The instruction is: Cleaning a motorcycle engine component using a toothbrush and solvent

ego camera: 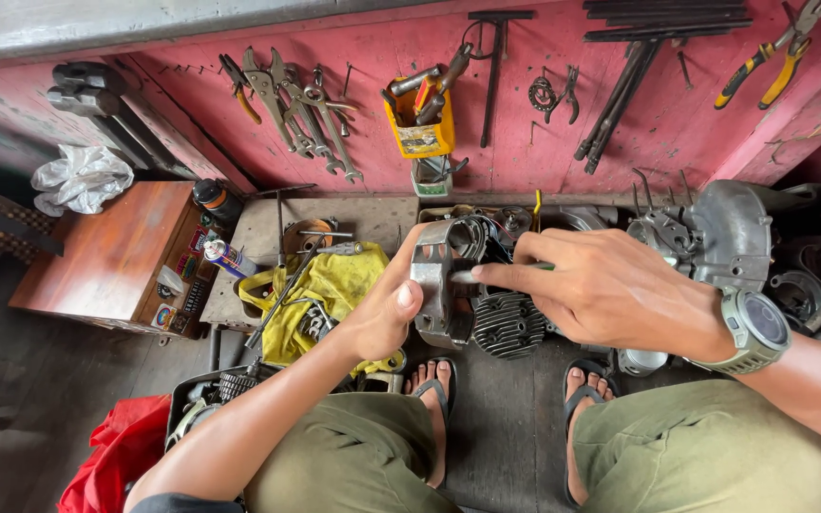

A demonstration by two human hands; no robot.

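Note:
My left hand (384, 309) grips a grey metal engine part (432, 285), a curved ring-shaped casing, held up in front of me. My right hand (601, 285), with a watch on its wrist, pinches a thin tool with a green handle (525, 269) and points its tip at the inner side of the casing. A dark finned cylinder piece (508, 325) lies on the floor just below the two hands. My feet in sandals rest beneath.
A yellow cloth (339, 280) with wrenches lies at the left. A grey engine case (729, 233) sits at the right. Pliers and wrenches hang on the red wall (382, 57), with a yellow tool holder (420, 128). A wooden box (111, 252) stands at far left.

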